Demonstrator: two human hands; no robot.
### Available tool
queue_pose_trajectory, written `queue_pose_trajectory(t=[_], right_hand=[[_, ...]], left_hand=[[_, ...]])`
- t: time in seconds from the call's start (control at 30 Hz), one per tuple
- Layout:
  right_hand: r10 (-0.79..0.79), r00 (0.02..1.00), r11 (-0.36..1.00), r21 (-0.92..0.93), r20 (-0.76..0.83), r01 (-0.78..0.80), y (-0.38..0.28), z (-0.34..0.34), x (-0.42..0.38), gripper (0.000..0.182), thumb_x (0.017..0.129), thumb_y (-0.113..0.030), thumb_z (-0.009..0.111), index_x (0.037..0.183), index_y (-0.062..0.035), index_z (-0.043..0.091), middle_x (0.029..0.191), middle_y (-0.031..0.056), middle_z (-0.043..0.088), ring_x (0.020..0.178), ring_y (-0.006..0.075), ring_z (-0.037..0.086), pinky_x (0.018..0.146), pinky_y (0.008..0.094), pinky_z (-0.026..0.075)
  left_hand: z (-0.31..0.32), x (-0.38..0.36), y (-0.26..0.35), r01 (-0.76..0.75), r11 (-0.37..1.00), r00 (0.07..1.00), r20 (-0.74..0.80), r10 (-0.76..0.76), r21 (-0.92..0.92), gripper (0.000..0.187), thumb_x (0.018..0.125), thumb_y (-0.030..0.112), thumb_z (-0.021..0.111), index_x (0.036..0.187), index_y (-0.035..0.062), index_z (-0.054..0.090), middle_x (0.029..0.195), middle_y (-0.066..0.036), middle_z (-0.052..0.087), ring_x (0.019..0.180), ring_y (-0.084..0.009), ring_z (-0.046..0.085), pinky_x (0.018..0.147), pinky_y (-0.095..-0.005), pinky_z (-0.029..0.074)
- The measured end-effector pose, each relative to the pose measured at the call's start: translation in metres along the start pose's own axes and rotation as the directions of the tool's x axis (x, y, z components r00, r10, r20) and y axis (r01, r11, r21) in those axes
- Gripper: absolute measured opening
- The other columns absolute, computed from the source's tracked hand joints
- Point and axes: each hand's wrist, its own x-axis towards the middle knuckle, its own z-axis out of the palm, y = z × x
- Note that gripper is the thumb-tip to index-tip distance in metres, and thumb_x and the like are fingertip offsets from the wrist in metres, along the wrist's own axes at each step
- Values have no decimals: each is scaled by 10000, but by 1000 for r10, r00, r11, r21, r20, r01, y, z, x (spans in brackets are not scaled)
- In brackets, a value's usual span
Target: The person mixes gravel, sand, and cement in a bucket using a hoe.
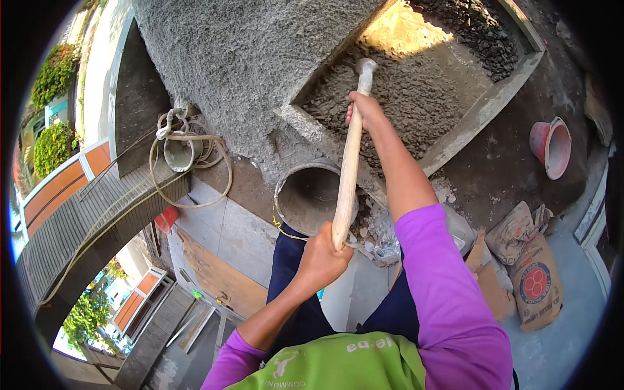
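A long wooden handle [349, 172] runs from my lap up toward a wooden mixing box [481, 107]. My left hand [323, 260] is wrapped round its lower end. Higher up, near the metal fitting, my right hand [365, 110] grips the same handle. The tool's far end lies over wet grey mortar [409, 97] in the box; its blade cannot be made out. An open bucket [309, 195] stands just left of the handle, in front of my knees.
A heap of grey sand [221, 71] rises at the upper left. A coiled hose [224, 166] lies by a small pail. At right are a red bucket [550, 148] and a paper cement bag [536, 286]. Rubble lies beside the box's near corner.
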Motion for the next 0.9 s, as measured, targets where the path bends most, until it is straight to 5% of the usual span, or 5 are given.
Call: queue_pose_trajectory(t=[0.3,0.53,0.67,0.83,0.9], right_hand=[[6,1000,957,290,19,-11,5,-94,-128,170,875,-131,650,919,-43,511,675,53,490,503,166,496,432,363,457],[-419,884,895,71,-209,441,-183,-167,-165,202,865,-142,689,893,-42,516,683,48,508,520,143,512,434,326,468],[-448,857,892,-73,-254,445,-265,-237,-78,214,872,-159,693,908,-25,530,729,58,517,571,154,532,503,328,513],[-207,919,976,-7,-335,217,-154,-240,-18,217,920,-185,635,1021,-3,573,745,66,515,580,178,528,503,366,521],[-158,936,980,64,-314,186,-105,-206,-33,172,899,-159,635,889,-48,504,679,45,468,533,171,469,491,353,489]], left_hand=[[62,-98,-18,-157,978,980,147,136,141,367,790,167,714,1025,1,486,725,-284,643,650,-484,662,599,-537,546],[98,-15,60,-438,897,877,191,440,-57,370,796,134,695,1062,-20,489,724,-293,638,700,-508,660,636,-545,538],[104,73,142,-441,884,859,212,466,-157,327,789,127,647,1026,-57,518,755,-297,640,740,-483,670,687,-511,528],[72,77,107,-276,952,897,322,303,-129,354,784,139,650,1044,-87,570,866,-323,666,844,-459,683,773,-492,523],[41,62,79,-228,972,899,372,232,-55,352,784,143,656,1049,-75,576,861,-313,668,832,-450,684,767,-490,522]])
